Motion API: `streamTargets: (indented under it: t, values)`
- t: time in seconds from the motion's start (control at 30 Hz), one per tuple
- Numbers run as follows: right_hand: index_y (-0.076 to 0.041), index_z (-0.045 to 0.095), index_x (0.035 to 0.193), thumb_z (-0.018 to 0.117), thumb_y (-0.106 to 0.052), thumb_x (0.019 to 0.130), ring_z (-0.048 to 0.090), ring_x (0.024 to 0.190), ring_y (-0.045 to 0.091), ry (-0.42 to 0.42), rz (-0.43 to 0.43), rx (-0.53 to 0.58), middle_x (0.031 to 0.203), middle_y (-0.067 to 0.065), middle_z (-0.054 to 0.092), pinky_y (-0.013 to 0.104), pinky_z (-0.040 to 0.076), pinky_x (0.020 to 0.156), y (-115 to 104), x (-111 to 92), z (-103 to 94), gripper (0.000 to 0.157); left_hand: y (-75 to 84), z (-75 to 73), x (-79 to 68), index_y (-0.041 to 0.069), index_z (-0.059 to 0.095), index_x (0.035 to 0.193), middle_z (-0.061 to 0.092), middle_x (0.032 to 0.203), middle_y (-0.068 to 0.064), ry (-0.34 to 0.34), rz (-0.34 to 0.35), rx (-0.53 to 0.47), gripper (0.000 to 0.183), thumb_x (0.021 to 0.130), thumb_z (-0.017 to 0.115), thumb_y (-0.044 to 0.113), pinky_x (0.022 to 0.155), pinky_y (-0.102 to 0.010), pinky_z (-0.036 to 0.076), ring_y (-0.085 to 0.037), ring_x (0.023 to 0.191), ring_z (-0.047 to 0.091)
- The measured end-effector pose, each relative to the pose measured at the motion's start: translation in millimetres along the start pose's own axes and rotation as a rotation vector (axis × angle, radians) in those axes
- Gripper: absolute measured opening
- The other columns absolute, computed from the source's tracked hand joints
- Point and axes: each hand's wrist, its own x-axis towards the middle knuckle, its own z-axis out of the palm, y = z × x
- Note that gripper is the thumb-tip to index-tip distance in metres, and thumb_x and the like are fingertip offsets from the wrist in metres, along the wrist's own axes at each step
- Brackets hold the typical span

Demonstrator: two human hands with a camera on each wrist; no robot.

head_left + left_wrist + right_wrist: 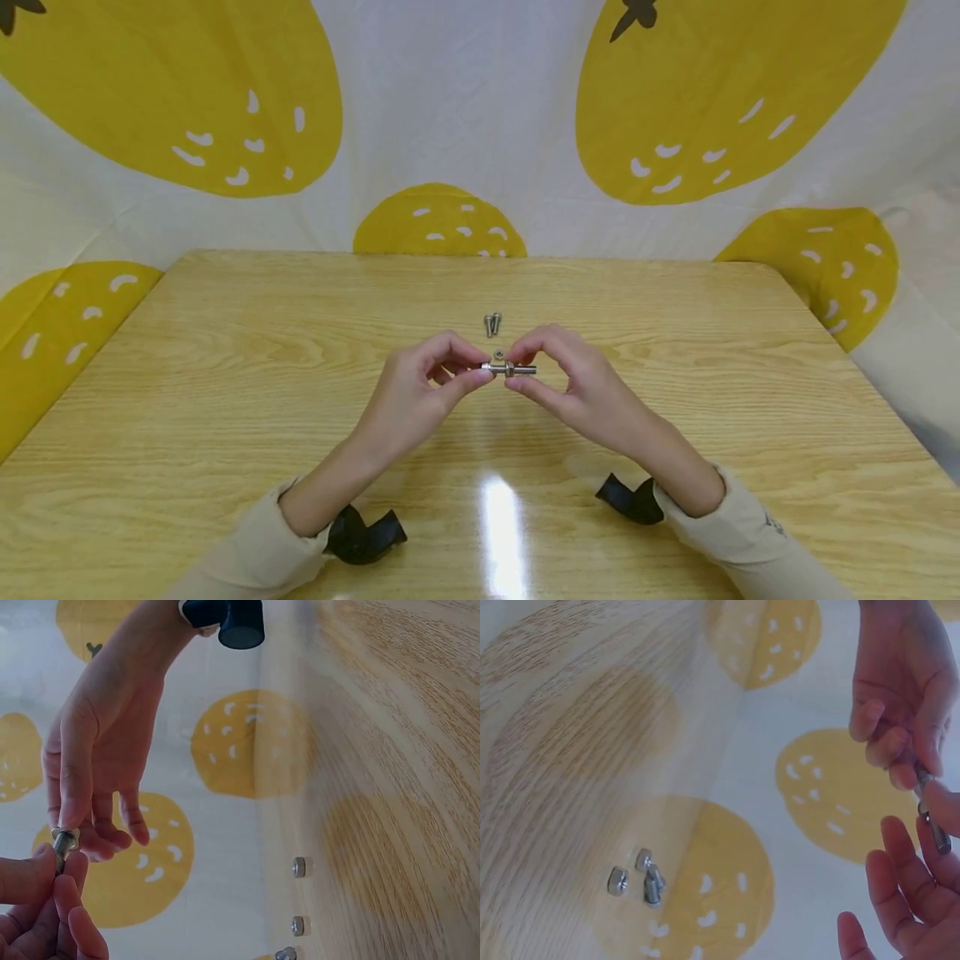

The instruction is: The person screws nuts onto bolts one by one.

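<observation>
A metal bolt [527,370] is held level above the table between both hands. My left hand [416,387] pinches one end of it between thumb and forefinger, hiding that end. Around the bolt sits a hex nut [511,369], which my right hand [585,387] pinches with thumb and forefinger; the bolt's other end sticks out past it. The left wrist view shows the threaded shank [60,855] between the left fingertips and the nut.
Behind the hands, two short bolts [492,324] lie close together on the wooden table [300,308]. Two loose nuts [618,880] show near them in the right wrist view. A white cloth with yellow shapes [457,108] hangs behind the table.
</observation>
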Motion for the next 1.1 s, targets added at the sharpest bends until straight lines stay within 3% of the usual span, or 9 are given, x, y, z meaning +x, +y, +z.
streamTargets:
  t: [0.27,0.37,0.5,0.63,0.77,1.1]
  values:
    - [-0.014,0.062,0.092,0.058,-0.015,0.092,0.052,0.091,0.009,-0.052,0.06,0.001,0.094,-0.006,0.062,0.029,0.044,0.08,-0.1,0.8,1.6,0.004,0.7,-0.1,-0.2,0.013,0.066,0.092,0.069,0.086,0.005,-0.004,0.017,-0.013,0.009,0.084,0.07,0.014,0.062,-0.025,0.051,-0.013,0.068,0.059]
    - [-0.016,0.064,0.09,0.051,-0.023,0.096,0.051,0.091,0.008,-0.077,0.109,-0.016,0.092,-0.008,0.063,0.031,0.042,0.081,-0.7,1.3,1.5,0.016,0.6,0.6,-0.3,0.012,0.066,0.092,0.069,0.086,0.004,-0.01,0.028,-0.021,0.009,0.083,0.07,0.013,0.063,-0.025,0.051,-0.014,0.069,0.06]
    - [-0.014,0.062,0.109,0.059,-0.028,0.092,0.051,0.097,0.011,-0.103,0.175,-0.003,0.103,-0.004,0.062,0.034,0.043,0.084,-3.9,0.8,-0.9,0.022,0.7,0.7,-0.6,0.012,0.066,0.093,0.069,0.087,0.004,-0.011,0.017,-0.024,0.009,0.084,0.069,0.013,0.062,-0.025,0.052,-0.015,0.069,0.06]
    - [-0.011,0.055,0.113,0.071,-0.016,0.083,0.052,0.098,0.012,-0.065,0.115,0.009,0.105,-0.003,0.059,0.032,0.045,0.085,-5.3,1.3,-1.0,0.035,0.6,0.1,-0.7,0.013,0.066,0.093,0.069,0.087,0.004,-0.007,0.001,-0.02,0.008,0.085,0.068,0.014,0.063,-0.026,0.052,-0.016,0.069,0.06]
    - [-0.01,0.056,0.103,0.071,-0.008,0.082,0.051,0.094,0.012,-0.025,0.041,-0.001,0.1,-0.002,0.059,0.03,0.044,0.083,-3.8,1.6,0.4,0.026,0.8,-0.2,-0.7,0.013,0.066,0.093,0.069,0.087,0.004,-0.007,-0.001,-0.019,0.009,0.084,0.069,0.014,0.062,-0.026,0.051,-0.015,0.068,0.059]
    - [-0.013,0.063,0.093,0.059,-0.016,0.092,0.053,0.094,0.01,-0.027,0.028,0.014,0.095,-0.005,0.063,0.033,0.043,0.084,0.7,0.5,4.1,0.005,0.8,1.2,-1.3,0.012,0.066,0.092,0.069,0.086,0.004,-0.015,0.023,-0.025,0.009,0.084,0.069,0.013,0.062,-0.025,0.051,-0.015,0.068,0.06]
